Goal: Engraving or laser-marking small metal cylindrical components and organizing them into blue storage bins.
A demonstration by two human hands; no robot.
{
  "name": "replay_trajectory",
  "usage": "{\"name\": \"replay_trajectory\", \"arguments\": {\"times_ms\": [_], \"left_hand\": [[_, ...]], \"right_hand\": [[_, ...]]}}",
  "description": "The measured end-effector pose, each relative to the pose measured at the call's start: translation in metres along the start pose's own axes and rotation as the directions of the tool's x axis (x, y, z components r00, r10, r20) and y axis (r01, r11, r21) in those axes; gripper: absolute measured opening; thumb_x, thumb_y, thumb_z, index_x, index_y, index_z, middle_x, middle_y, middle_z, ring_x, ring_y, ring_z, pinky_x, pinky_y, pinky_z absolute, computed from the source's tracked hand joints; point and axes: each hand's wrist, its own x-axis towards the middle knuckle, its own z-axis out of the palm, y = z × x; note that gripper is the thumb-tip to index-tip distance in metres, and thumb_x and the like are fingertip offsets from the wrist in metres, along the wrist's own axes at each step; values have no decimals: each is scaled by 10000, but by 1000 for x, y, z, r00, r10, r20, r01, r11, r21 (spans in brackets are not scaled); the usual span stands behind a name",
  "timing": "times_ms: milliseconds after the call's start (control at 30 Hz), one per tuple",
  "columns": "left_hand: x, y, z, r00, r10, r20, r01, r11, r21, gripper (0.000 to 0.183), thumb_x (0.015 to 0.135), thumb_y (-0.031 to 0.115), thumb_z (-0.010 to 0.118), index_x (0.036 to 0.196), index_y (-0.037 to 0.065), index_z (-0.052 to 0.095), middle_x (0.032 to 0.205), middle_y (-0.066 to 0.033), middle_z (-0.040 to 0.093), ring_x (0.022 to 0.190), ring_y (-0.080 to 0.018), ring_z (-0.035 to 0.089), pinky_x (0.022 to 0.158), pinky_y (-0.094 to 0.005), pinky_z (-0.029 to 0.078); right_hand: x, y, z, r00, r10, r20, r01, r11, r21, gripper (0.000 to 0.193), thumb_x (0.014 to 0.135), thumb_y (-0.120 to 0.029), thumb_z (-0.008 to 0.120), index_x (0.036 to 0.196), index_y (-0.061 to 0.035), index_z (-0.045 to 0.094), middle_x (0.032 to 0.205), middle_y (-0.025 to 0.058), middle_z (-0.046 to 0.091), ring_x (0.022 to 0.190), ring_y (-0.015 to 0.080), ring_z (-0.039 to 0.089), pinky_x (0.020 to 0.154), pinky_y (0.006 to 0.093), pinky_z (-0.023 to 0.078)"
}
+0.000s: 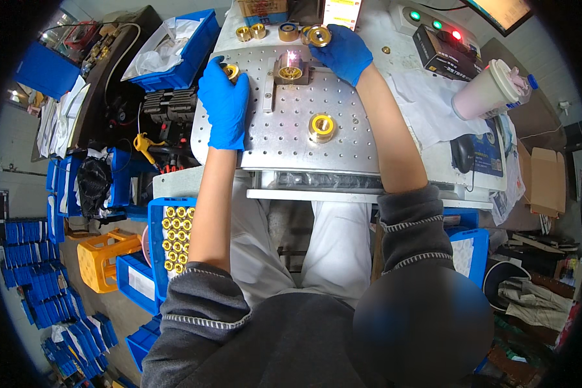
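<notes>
While a white worktable [446, 173] spans the view, a perforated metal plate [271, 145] lies on it, and a blue tray [155, 223] with rows of brass parts [177, 236] shows below the table's near edge, toward the left. A lidded cup [482, 94] stands toward the table's right edge. By the plate's left edge, the blue-gloved left hand [225, 110] curls its fingers around a brass ring [231, 70]; over the plate's far edge, toward its right corner, the blue-gloved right hand [346, 53] pinches a metal ring [319, 36]. Between the hands, near the plate's far edge, a metal block [283, 76] carries a seated ring [291, 73], pinkish light glowing above it. Smaller still, a loose ring [322, 128] rests on the plate, well in from its near edge, touching neither hand.
</notes>
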Motion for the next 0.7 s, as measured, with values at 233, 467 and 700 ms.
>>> {"name": "replay_trajectory", "arguments": {"times_ms": [233,467,700], "left_hand": [[6,23,-11,974,212,-80,-216,976,-35,538,793,301,668,1224,30,497,1149,-182,558,1062,-344,505,927,-442,385],[1,43,-6,893,426,142,-410,903,-127,581,869,367,592,1351,86,430,1258,-161,512,1157,-341,439,1007,-429,312],[6,37,0,852,444,278,-420,896,-145,448,907,341,519,1287,103,505,1236,-165,529,1136,-340,458,994,-419,313]], "right_hand": [[0,-2,0,1000,31,7,-31,996,79,372,736,-211,726,1033,-39,583,948,137,666,882,275,645,759,328,518],[1,-9,-4,999,51,16,-50,997,-57,368,747,-194,709,1054,-56,559,960,137,660,900,256,644,757,326,516],[-1,-8,6,982,112,150,-149,953,264,419,831,-74,629,1223,-70,480,1070,94,635,973,181,622,817,286,511]]}}
